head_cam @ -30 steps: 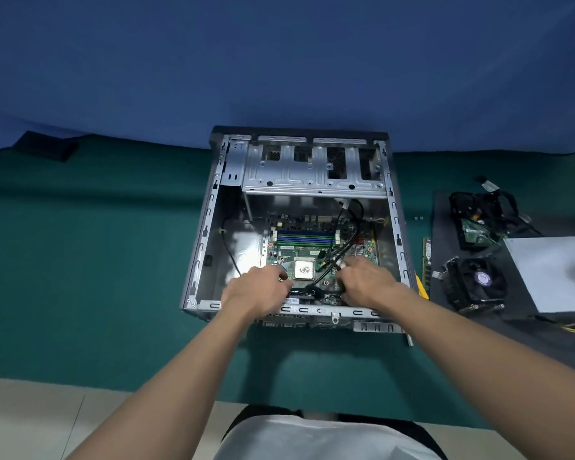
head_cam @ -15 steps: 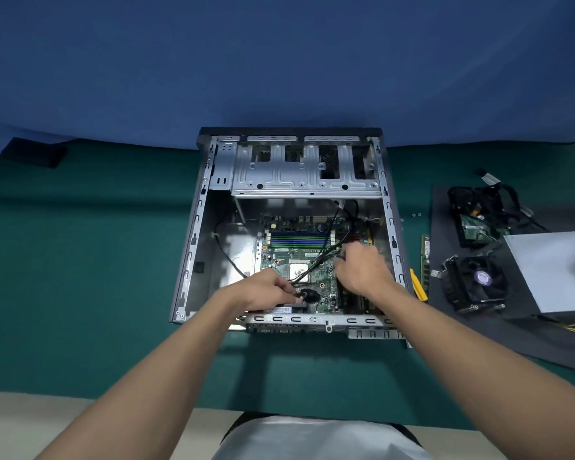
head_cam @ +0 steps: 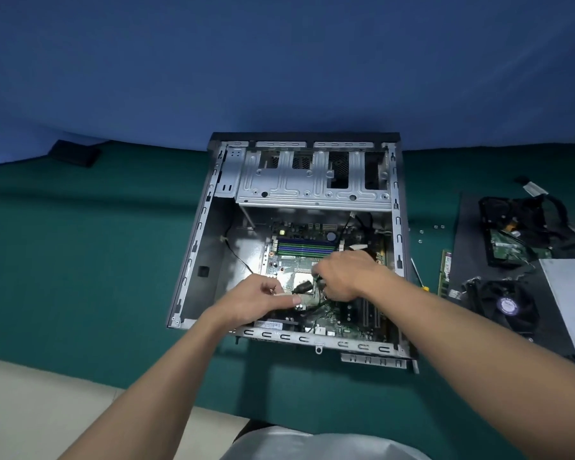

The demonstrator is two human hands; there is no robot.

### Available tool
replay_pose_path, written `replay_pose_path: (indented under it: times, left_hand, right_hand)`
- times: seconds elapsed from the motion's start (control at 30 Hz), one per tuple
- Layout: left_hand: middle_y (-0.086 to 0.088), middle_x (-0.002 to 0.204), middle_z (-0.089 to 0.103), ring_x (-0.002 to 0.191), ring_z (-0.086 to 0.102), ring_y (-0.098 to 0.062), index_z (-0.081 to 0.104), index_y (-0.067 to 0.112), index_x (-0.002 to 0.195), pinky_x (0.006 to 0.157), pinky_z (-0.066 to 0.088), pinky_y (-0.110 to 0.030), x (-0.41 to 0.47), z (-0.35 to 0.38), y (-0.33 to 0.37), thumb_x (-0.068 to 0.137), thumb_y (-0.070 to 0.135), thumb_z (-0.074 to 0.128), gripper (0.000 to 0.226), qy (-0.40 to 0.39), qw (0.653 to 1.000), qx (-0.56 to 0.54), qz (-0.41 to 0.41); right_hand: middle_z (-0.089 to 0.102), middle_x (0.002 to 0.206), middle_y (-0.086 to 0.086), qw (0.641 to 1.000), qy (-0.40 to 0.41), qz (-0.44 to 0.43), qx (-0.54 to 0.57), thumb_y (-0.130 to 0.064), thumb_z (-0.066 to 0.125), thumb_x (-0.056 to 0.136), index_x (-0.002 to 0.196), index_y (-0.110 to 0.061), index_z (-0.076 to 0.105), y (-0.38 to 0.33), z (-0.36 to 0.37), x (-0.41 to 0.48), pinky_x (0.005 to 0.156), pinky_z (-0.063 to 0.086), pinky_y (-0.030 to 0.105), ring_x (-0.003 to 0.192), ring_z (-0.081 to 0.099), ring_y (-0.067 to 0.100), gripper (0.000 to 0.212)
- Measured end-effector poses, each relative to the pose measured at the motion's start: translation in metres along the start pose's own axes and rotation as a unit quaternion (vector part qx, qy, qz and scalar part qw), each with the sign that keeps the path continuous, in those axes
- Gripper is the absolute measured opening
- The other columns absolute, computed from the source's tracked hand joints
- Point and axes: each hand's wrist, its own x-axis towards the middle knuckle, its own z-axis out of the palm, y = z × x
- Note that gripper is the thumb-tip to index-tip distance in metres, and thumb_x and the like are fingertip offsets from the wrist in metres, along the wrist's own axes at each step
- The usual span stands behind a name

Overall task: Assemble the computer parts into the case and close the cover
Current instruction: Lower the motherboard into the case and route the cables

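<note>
Cable (head_cam: 302,287) in case (head_cam: 193,260): limp, light, plug pins fragile.
Left hand (head_cam: 256,298) pinches pale plug (head_cam: 281,294); right hand (head_cam: 346,277) grips cable; hold plug bodies.

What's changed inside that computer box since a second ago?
Both hands have worked deeper into the open grey metal computer case, away from its near rim. The left hand now pinches a black cable plug over the green motherboard; the right hand grips thin black cables beside it. Case and black cooler fan stayed put.
</note>
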Motion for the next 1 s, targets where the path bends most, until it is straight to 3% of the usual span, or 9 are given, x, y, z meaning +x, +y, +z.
replay_pose_path:
  times: [0.1,0.23,0.37,0.47,0.57,0.7,0.83,0.93,1.0]
  left_hand:
    - [-0.007,0.077,0.071,0.072,0.062,-0.017,0.076,0.018,0.078,0.077,0.047,-0.034,-0.002,0.000,0.005,0.080,0.045,0.074,0.027,0.008,1.000,-0.008,0.008]
    - [0.006,0.061,0.060,0.065,0.062,0.000,0.054,0.014,0.059,0.084,0.040,-0.027,-0.003,-0.007,0.000,0.088,0.047,0.064,0.045,0.040,0.997,-0.059,-0.025]
    - [-0.002,0.065,0.063,0.076,0.060,-0.022,0.056,0.015,0.058,0.107,0.037,-0.047,0.005,-0.009,-0.002,0.094,0.048,0.052,0.049,0.141,0.978,-0.131,-0.083]
    - [-0.005,0.054,0.056,0.058,0.055,-0.024,0.055,0.017,0.051,0.101,0.041,-0.048,0.005,-0.009,0.000,0.074,0.080,0.051,0.067,0.150,0.959,-0.226,-0.088]
    - [-0.003,0.049,0.047,0.045,0.039,-0.017,0.065,0.018,0.056,0.073,0.043,-0.035,0.001,-0.010,0.001,0.061,0.088,0.055,0.071,0.106,0.963,-0.242,-0.062]
    - [-0.013,0.073,0.061,0.050,0.036,-0.015,0.072,0.019,0.067,0.056,0.042,-0.023,-0.004,-0.010,0.005,0.064,0.065,0.071,0.046,0.054,0.954,-0.296,-0.005]
    - [-0.011,0.071,0.058,0.052,0.037,-0.014,0.069,0.021,0.068,0.065,0.039,-0.026,-0.003,-0.013,0.006,0.067,0.056,0.070,0.035,0.007,0.951,-0.307,0.019]
    - [-0.004,0.072,0.062,0.054,0.040,-0.011,0.066,0.014,0.084,0.062,0.038,-0.022,-0.003,-0.015,0.000,0.070,0.052,0.070,0.041,0.000,0.956,-0.293,0.012]
    - [0.004,0.073,0.064,0.060,0.046,-0.009,0.072,0.010,0.096,0.066,0.040,-0.022,-0.001,-0.016,-0.004,0.079,0.047,0.068,0.041,-0.005,0.969,-0.249,-0.001]
  right_hand:
    - [0.057,0.082,-0.001,0.996,-0.048,-0.023,-0.068,-0.013,0.054,0.091,0.091,-0.015,0.058,0.002,-0.001,0.004,0.073,0.051,0.034,0.075,0.055,0.016,0.005]
    - [0.055,0.074,-0.003,0.998,-0.044,-0.039,-0.027,-0.020,0.051,0.094,0.079,-0.016,0.056,0.016,-0.015,0.009,0.072,0.051,0.035,0.068,0.054,0.013,0.017]
    - [0.054,0.064,-0.004,0.980,0.140,0.084,0.113,-0.020,0.042,0.097,0.067,-0.016,0.051,0.027,-0.031,0.018,0.066,0.048,0.034,0.057,0.051,0.011,0.031]
    - [0.051,0.060,-0.003,0.923,0.270,0.187,0.203,-0.013,0.038,0.094,0.063,-0.014,0.048,0.016,-0.025,0.019,0.056,0.032,0.029,0.054,0.047,0.015,0.033]
    - [0.053,0.066,-0.001,0.884,0.312,0.235,0.257,-0.018,0.032,0.100,0.076,-0.011,0.051,0.007,-0.009,0.016,0.062,0.041,0.034,0.062,0.053,0.021,0.032]
    - [0.064,0.089,0.008,0.957,0.092,0.136,0.240,-0.002,0.042,0.093,0.104,-0.006,0.062,0.009,0.007,0.013,0.071,0.055,0.035,0.076,0.064,0.021,0.023]
    - [0.037,0.147,0.014,0.972,-0.033,0.063,0.223,0.002,0.050,0.085,0.140,-0.012,0.043,0.008,0.008,-0.003,0.109,0.032,0.041,0.133,0.037,0.032,0.057]
    - [0.038,0.142,0.014,0.976,0.122,0.112,0.144,-0.004,0.053,0.084,0.129,-0.013,0.052,-0.006,0.000,-0.016,0.105,0.038,0.047,0.130,0.036,0.036,0.047]
    - [0.059,0.112,0.006,0.936,0.228,0.110,0.244,-0.016,0.051,0.093,0.114,-0.014,0.060,-0.019,-0.008,-0.022,0.081,0.052,0.026,0.099,0.059,0.021,0.024]
